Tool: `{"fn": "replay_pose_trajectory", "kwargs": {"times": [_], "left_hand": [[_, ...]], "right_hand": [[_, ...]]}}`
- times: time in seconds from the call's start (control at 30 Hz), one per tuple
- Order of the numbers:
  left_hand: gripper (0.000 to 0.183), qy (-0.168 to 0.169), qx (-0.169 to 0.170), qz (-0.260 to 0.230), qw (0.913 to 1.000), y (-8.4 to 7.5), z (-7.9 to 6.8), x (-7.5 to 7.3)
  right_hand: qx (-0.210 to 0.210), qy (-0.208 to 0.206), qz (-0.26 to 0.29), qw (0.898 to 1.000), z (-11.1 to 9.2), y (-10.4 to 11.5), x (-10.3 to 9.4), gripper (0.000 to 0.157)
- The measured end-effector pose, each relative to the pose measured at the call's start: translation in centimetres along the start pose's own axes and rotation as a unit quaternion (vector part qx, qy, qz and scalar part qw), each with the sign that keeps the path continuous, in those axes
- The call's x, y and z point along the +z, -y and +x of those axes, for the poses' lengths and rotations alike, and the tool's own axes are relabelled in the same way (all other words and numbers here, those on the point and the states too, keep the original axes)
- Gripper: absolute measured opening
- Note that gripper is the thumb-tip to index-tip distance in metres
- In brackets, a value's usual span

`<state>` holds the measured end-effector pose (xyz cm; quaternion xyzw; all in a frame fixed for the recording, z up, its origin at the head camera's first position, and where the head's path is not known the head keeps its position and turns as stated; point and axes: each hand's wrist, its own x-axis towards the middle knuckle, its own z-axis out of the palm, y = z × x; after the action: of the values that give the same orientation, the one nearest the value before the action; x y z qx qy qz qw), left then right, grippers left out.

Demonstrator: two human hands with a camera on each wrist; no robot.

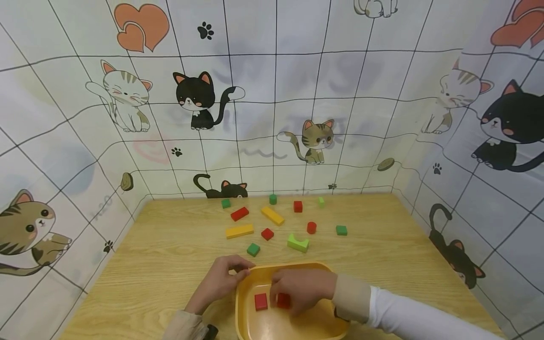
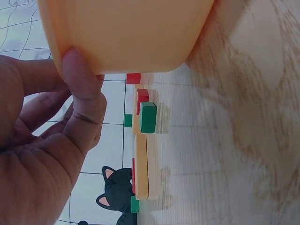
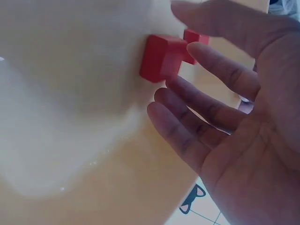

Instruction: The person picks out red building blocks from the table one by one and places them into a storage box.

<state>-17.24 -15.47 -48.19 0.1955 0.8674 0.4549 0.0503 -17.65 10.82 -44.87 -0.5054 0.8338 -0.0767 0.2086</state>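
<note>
A yellow plastic tray (image 1: pixel 269 327) stands at the table's front. My left hand (image 1: pixel 222 278) pinches its far-left corner rim, thumb against the wall in the left wrist view. Two red blocks lie on the tray floor: one red block (image 1: pixel 261 301) sits at the left, and another red block (image 1: pixel 283 301) is partly hidden under my right hand (image 1: pixel 303 288). In the right wrist view, the fingers spread loosely beside the nearer block (image 3: pixel 161 58), with the thumb held apart from it. Whether a fingertip touches that block I cannot tell.
Beyond the tray, loose blocks are scattered on the wooden table (image 1: pixel 170 264): a light-green arch (image 1: pixel 298 243), a green block (image 1: pixel 253 250), yellow bars (image 1: pixel 240 231), a red cylinder (image 1: pixel 311 228) and several others. A cat-print cloth (image 1: pixel 255 156) encloses the back and sides.
</note>
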Motion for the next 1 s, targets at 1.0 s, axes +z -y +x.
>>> {"fn": "replay_pose_trajectory", "kwargs": {"times": [1.0], "left_hand": [[0.016,-0.001,-0.004,0.000,1.0000,0.2,0.1,0.1]], "right_hand": [[0.028,-0.100,0.089,0.991,-4.2,-0.6,-5.5,0.090]]}}
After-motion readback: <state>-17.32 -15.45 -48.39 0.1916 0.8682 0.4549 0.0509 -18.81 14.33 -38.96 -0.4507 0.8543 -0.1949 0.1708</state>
